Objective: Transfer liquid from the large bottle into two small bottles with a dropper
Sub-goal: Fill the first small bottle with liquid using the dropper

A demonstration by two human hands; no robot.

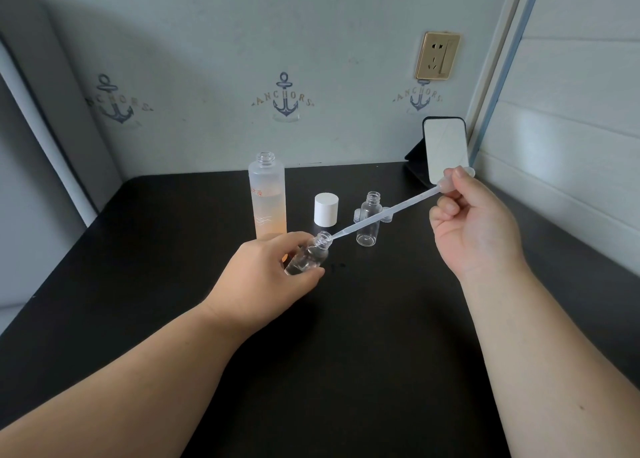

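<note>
Filling first small bottle (308, 255): left hand (266, 274) grips it tilted above the table (138, 284), right hand (474, 222) pinches dropper (384, 213) bulb, tip at its mouth. Next, likely squeeze, then refill from large bottle (267, 194).

A matte black tabletop (173, 284) carries everything. Near its centre, toward twelve o'clock, stands a tall frosted uncapped bottle (267, 194) with orange liquid. At its three o'clock stands a white cylindrical cap (326, 209), then a small clear empty plastic bottle (369, 222), upright, with small clear caps (387, 218) behind it. At two o'clock, a black-backed mirror stand (445, 151) rests at the far edge.
</note>
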